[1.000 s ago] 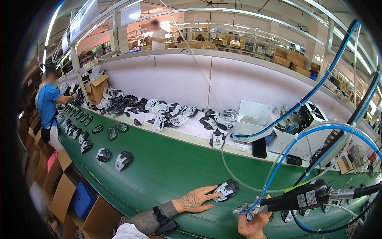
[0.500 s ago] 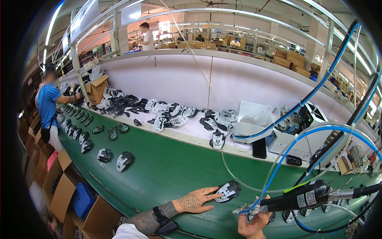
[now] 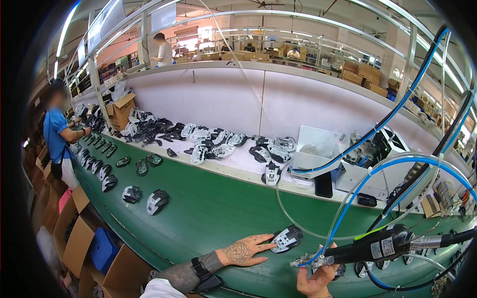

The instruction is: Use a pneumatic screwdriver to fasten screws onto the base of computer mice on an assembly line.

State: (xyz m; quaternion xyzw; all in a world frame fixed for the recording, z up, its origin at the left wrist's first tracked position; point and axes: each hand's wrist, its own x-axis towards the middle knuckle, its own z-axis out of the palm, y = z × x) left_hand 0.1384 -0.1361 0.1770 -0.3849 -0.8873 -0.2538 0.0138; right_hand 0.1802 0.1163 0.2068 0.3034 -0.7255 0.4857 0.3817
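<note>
My left hand (image 3: 244,252) lies with its fingers spread on the green conveyor belt. Its fingertips touch the near left edge of a black-and-grey computer mouse body (image 3: 287,239). To the right, my right hand (image 3: 316,281) grips the metal nose of a black power screwdriver (image 3: 382,246) from below, thumb and fingers around it. The screwdriver lies nearly level, its tip pointing left, with a blue hose and a clear tube joined to it. Part of another mouse body (image 3: 340,271) shows behind my right hand.
More mouse bodies (image 3: 158,202) and green circuit boards (image 3: 142,167) sit on the belt's left. Beyond the belt, a white ledge holds mouse shells (image 3: 272,174), a phone (image 3: 323,185) and a white machine (image 3: 382,171). A blue hose (image 3: 412,160) loops at right. A co-worker (image 3: 58,136) stands far left.
The mouse bodies on the belt have shifted slightly to the right. My hands and the screwdriver stay almost in place. The co-worker's arm has moved, and a distant person in white has moved left.
</note>
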